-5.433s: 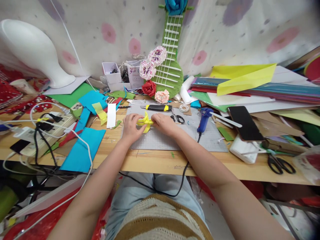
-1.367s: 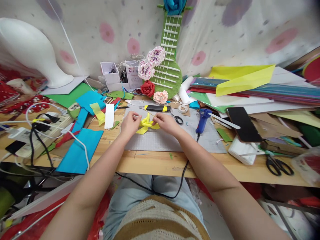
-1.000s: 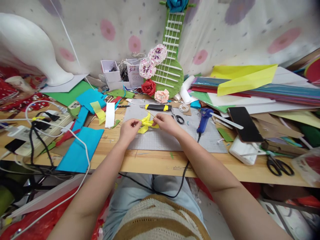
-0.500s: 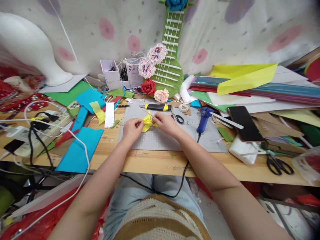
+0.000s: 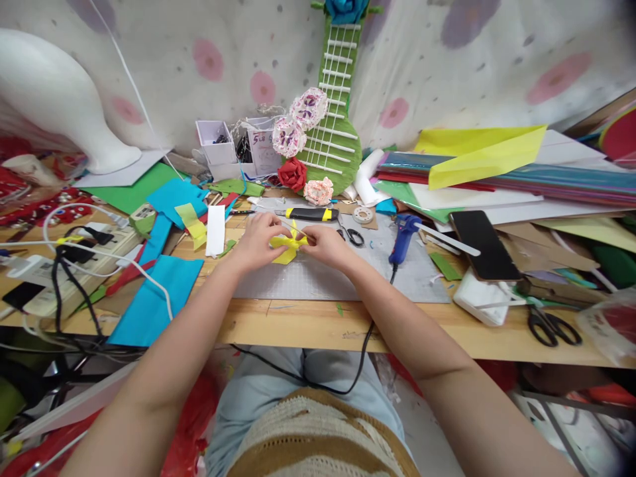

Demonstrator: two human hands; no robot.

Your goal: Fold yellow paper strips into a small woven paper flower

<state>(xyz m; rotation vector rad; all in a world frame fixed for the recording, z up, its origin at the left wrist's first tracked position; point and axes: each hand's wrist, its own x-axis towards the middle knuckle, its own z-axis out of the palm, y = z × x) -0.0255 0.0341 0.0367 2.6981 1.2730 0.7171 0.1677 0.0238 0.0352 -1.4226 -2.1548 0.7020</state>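
A small folded piece of yellow paper (image 5: pixel 287 246) is held just above the grey cutting mat (image 5: pixel 342 275). My left hand (image 5: pixel 256 240) grips its left side with curled fingers. My right hand (image 5: pixel 325 244) pinches its right side. A thin stick pokes out of the paper towards the upper left. Both hands meet over the mat's far left part.
A yellow-black utility knife (image 5: pixel 308 214), small scissors (image 5: pixel 350 235) and a blue glue gun (image 5: pixel 401 237) lie behind the hands. A black phone (image 5: pixel 481 244), paper stacks (image 5: pixel 497 175) and big scissors (image 5: pixel 551 326) fill the right. Blue paper (image 5: pixel 154 301) and a power strip (image 5: pixel 54 278) lie left.
The hands have drawn closer together around the yellow paper, with my left hand moving up and right onto it. The paper looks more tightly gathered than a second ago.
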